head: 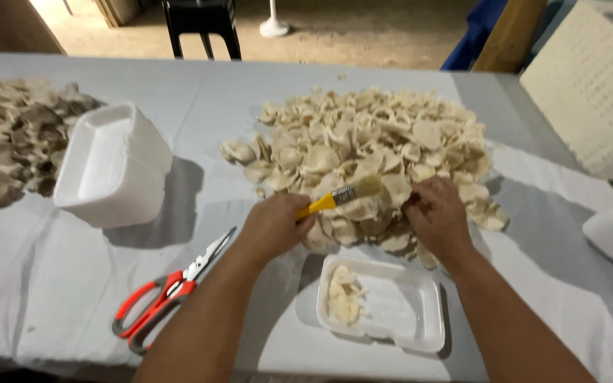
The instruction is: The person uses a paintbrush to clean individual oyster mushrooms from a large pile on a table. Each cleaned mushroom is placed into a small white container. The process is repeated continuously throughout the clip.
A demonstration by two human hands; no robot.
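The brush [340, 195], yellow-handled, sat pinched in the left hand [272, 225], its bristles over the mushroom pile [370, 152] just beyond the fingertips. The right hand [438, 216] curled its fingers around a mushroom at the pile's near edge.

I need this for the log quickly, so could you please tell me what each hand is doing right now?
Left hand: closed on a yellow-handled brush.
Right hand: fingers curled into the mushroom pile; a held mushroom cannot be told.

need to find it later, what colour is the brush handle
Yellow: the brush in the left hand, head view.
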